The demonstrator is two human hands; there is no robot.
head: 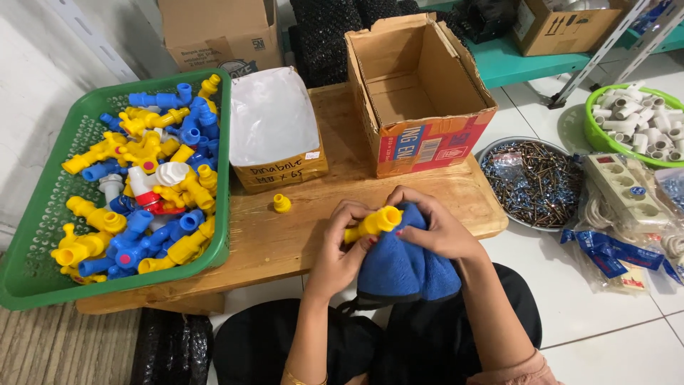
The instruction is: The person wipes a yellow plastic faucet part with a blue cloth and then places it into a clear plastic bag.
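Observation:
My left hand (342,246) grips a yellow plastic tap fitting (374,223) by its lower end, just above the front edge of a low wooden table (285,239). My right hand (434,224) presses a blue cloth (402,267) against the fitting's right side. The cloth hangs down over my lap. A small yellow cap (282,204) lies loose on the table to the left of my hands.
A green basket (43,249) full of yellow and blue taps stands at the left. A small box lined with white plastic (274,128) and an open cardboard box (420,93) stand behind. On the floor at right: a metal bowl of screws (531,182), a power strip (627,189), a green bowl of white fittings (634,121).

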